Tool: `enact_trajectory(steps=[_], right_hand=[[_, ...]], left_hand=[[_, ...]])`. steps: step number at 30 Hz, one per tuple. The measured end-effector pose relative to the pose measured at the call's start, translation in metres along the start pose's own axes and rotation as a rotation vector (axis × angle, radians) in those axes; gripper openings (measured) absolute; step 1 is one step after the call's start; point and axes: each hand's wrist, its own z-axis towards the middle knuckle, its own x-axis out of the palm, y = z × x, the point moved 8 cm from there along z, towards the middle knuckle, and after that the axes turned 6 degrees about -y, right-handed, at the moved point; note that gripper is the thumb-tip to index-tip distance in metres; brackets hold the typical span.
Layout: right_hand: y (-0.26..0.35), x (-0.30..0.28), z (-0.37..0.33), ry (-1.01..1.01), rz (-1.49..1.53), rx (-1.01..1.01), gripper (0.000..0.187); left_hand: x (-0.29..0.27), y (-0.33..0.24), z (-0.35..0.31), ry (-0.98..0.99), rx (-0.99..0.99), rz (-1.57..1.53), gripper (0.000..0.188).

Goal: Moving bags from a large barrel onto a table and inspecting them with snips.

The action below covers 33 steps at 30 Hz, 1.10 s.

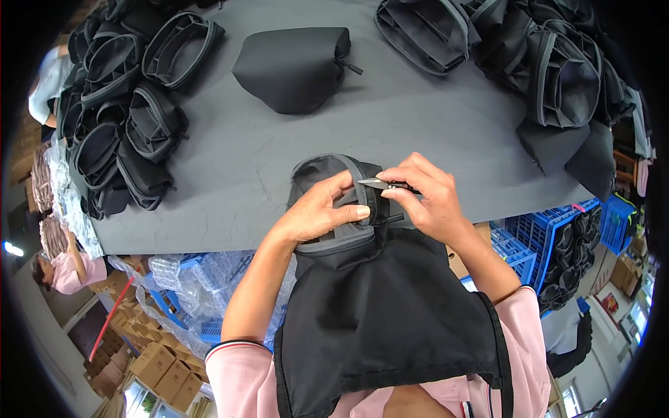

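A black zippered pouch (338,245) lies open at the near edge of the table, in front of my body. My left hand (313,210) grips its zipper edge, thumb on the rim and the other fingers partly hidden inside. In my right hand (431,198) are small thread snips (375,183), held between thumb and fingers with the metal tip pointing left. That tip is at the pouch's zipper edge, close to my left fingers; whether it touches a thread is too small to tell. A zipper pull hangs from the pouch's right side, below the snips.
A closed black pouch (293,70) stands farther back on the grey table (230,174). Open pouches are heaped at left (104,70) and right (564,76). Blue crates (550,237) stand below the table's right edge. Cartons (164,369) and another person (70,268) are at left.
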Motion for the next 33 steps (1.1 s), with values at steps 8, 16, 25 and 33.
enact_trajectory(steps=[8,16,25,33], right_hand=[[-0.011,-0.002,-0.023,-0.004,0.141,0.149,0.020],[-0.005,0.003,-0.040,0.054,0.051,0.042,0.023],[-0.010,0.010,-0.047,-0.024,0.142,0.098,0.026],[-0.010,0.009,-0.052,-0.114,0.106,0.103,0.023]], left_hand=[[-0.010,0.011,0.003,-0.157,0.043,-0.050,0.029],[-0.014,0.009,0.005,-0.214,0.113,-0.058,0.016],[-0.011,0.005,0.002,-0.229,0.108,-0.078,0.016],[-0.009,0.004,0.003,-0.222,0.096,-0.096,0.017]])
